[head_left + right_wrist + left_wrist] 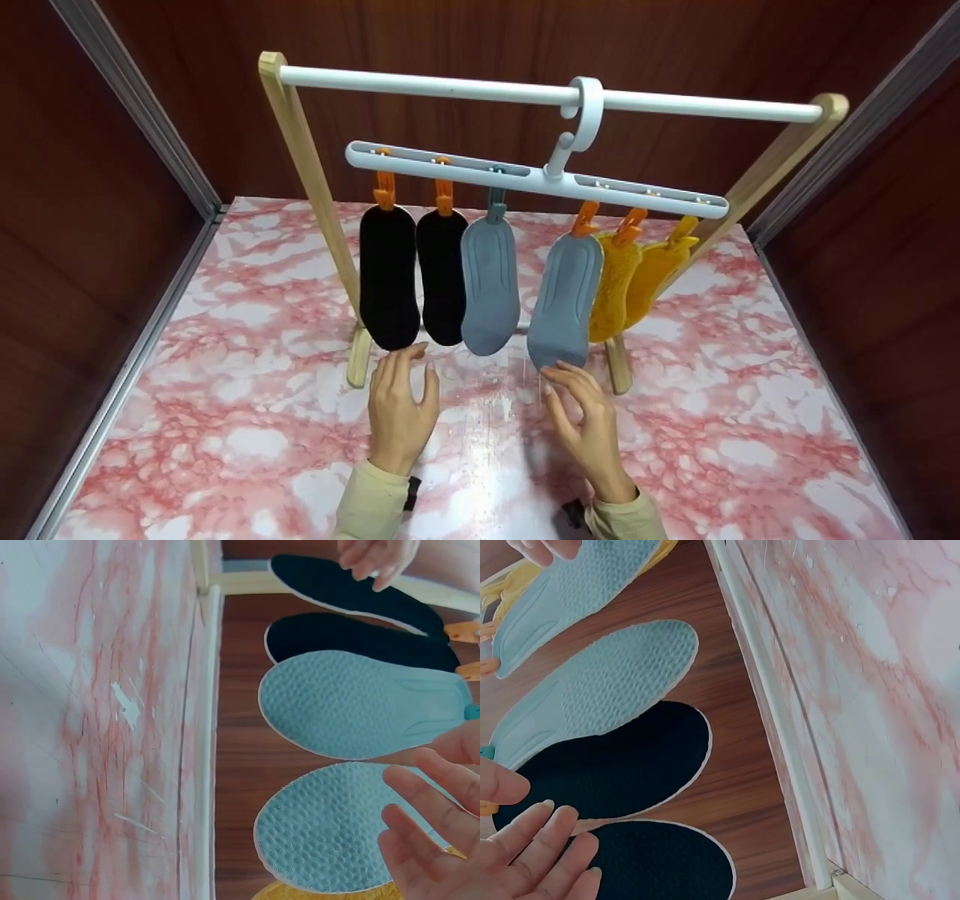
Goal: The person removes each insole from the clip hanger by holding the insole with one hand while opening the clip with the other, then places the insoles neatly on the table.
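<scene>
A white clip hanger (544,180) carries insoles in pairs: two black, two grey-blue with a dimpled surface, two fuzzy yellow. My left hand (401,409), fingers loosely bent and holding nothing, is just below the leftmost black insole (388,277); the left wrist view shows its fingers in front of the dark insoles. My right hand (589,420) has its relaxed fingertips at the lower end of the right grey-blue insole (566,300); whether they touch, I cannot tell. Between them hang the other black insole (441,281) and grey-blue insole (489,289). Beside the right one hang the yellow insoles (651,289).
The hanger hooks over the white rail (450,86) of a stand with wooden side legs (319,187). Orange, teal and yellow clips (444,196) grip the insoles. Beneath is a red-and-white marbled tabletop (262,420), enclosed by dark wood panels (480,37).
</scene>
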Tool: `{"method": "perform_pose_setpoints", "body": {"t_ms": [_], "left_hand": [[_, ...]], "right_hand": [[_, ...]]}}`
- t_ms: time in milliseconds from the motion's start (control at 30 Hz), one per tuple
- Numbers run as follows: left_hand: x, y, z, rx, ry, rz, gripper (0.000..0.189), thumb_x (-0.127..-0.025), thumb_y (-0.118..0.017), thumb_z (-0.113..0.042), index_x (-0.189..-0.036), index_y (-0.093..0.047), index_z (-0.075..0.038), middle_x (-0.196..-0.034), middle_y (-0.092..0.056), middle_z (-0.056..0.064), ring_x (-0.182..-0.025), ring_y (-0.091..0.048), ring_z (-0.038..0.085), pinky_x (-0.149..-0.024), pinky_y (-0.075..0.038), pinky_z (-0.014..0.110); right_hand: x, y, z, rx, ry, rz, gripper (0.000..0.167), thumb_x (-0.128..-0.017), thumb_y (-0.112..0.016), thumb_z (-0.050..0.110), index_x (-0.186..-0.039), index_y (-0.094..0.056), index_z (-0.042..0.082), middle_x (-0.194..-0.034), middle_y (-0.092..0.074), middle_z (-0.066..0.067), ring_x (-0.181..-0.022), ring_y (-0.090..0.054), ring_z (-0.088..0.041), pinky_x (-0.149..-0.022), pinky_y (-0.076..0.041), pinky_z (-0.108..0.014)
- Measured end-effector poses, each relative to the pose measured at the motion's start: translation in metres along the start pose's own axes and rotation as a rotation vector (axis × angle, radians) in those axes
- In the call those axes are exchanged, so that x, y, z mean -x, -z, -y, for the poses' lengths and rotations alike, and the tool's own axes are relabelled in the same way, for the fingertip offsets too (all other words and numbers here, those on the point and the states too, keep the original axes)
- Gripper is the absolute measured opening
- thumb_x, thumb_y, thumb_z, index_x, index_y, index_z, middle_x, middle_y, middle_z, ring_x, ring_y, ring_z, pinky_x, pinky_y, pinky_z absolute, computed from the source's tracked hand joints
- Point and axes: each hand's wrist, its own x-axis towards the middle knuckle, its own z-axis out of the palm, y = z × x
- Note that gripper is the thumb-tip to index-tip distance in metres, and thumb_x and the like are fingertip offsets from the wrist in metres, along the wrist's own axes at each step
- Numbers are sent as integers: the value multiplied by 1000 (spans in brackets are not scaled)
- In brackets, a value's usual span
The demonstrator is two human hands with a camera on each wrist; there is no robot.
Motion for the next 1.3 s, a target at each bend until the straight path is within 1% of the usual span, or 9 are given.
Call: {"method": "perform_pose_setpoints", "body": {"t_ms": [333, 533, 767, 900, 1133, 1233, 1300], "left_hand": [[-2, 3, 5, 8, 13, -28, 23, -79, -66, 2, -102, -63, -1, -96, -66, 10, -90, -60, 24, -83, -44, 34], [-3, 3, 7, 10, 33, -50, 22, -80, -66, 2, -101, -64, 0, -98, -65, 9, -91, -60, 24, -85, -42, 31], [-6, 7, 12, 15, 67, -63, 20, -82, -65, 0, -101, -66, 0, -98, -64, 11, -91, -59, 25, -85, -42, 35], [-8, 9, 14, 21, 81, -66, 19, -82, -65, -1, -101, -66, 0, -98, -63, 12, -91, -59, 26, -86, -41, 38], [-9, 11, 18, 7, 97, -68, 20, -81, -66, -1, -101, -66, -1, -99, -63, 12, -92, -58, 27, -85, -42, 37], [-11, 12, 20, 1, 103, -75, 20, -82, -66, -1, -102, -66, -1, -102, -63, 13, -95, -58, 28, -86, -43, 36], [-12, 13, 22, -1, 104, -76, 19, -84, -66, -2, -102, -66, 0, -103, -63, 14, -96, -58, 28, -87, -43, 35]], "right_hand": [[2, 0, 0, -2, -38, 15, 26, -81, -66, -8, -105, -71, 2, -105, -71, -14, -108, -61, -32, -104, -38, -20], [4, 0, -1, -3, -53, 15, 24, -82, -66, -7, -104, -71, 2, -104, -71, -14, -107, -61, -31, -103, -38, -20], [5, 1, -1, -14, -65, 9, 23, -82, -66, -7, -103, -72, 2, -103, -71, -13, -107, -61, -29, -102, -39, -19], [4, -1, -1, -23, -54, 5, 23, -81, -66, -8, -102, -72, 2, -102, -72, -12, -106, -62, -30, -102, -39, -19], [3, -2, 1, -33, 8, -19, 27, -78, -67, -11, -102, -72, 3, -101, -72, -10, -102, -63, -32, -99, -41, -19], [3, -2, 1, -33, 16, -23, 28, -78, -67, -11, -102, -72, 3, -101, -72, -10, -101, -63, -32, -99, -41, -19], [3, -1, 1, -31, 2, -20, 28, -79, -67, -11, -102, -72, 4, -101, -72, -11, -101, -63, -32, -100, -41, -18]]}}
